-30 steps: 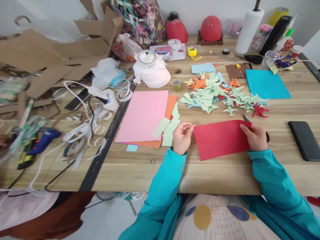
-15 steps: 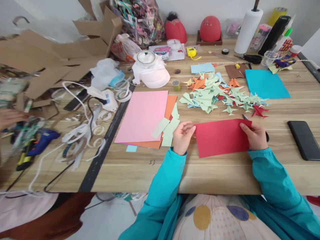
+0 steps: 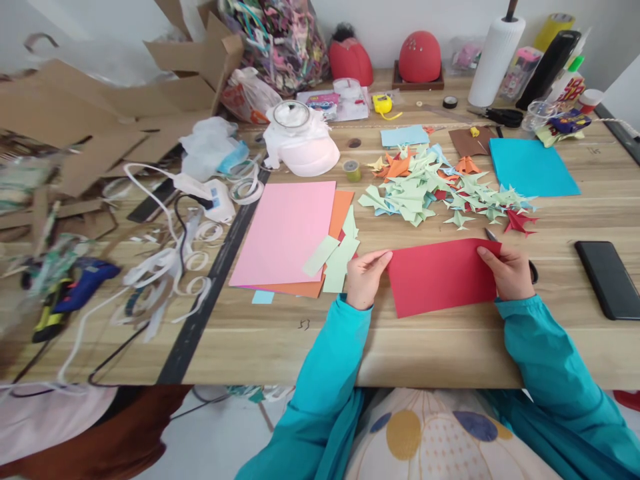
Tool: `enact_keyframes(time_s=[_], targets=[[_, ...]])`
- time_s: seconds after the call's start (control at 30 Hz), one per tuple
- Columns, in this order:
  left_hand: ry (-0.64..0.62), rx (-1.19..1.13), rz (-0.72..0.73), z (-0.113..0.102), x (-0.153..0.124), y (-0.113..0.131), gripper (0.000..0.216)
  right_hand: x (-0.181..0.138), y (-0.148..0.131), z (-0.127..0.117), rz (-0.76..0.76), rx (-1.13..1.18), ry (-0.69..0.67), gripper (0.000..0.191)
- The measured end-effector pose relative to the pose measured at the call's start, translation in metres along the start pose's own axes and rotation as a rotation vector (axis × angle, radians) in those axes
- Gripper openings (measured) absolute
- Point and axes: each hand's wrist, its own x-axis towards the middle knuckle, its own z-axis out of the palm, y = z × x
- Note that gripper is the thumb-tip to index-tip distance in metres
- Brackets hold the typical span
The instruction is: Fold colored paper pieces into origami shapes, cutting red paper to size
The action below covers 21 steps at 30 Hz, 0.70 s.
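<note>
A red sheet of paper, folded over, lies on the wooden table in front of me. My left hand pinches its left upper corner with the fingers closed. My right hand grips its right upper corner, thumb on top. Both sleeves are teal. Just behind the red sheet, the tip of a pair of scissors pokes out by my right hand.
A heap of folded paper cranes lies beyond the sheet. Pink paper over orange paper and pale green strips sit to the left. A black phone lies right, a blue sheet behind it. A glue gun and tape scraps clutter the left.
My left fingers have slid along the red sheet's top left corner and pressed onto it. A person's hand seen at the far left half a second ago is gone.
</note>
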Motion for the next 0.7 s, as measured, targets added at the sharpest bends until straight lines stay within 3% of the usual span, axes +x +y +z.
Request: enact_keyframes(time_s=[0.3,0.7], targets=[[-0.042,-0.014,-0.003,-0.005,0.0029,-0.0026,0.026,-0.0022,-0.0023,0.0044,0.027,0.094,-0.027,0.029],[-0.051,0.022,0.02,-0.0095,0.0061,-0.0098,0.029,0.0012,-0.0054,0.0036,0.034,0.218,0.082,0.025]])
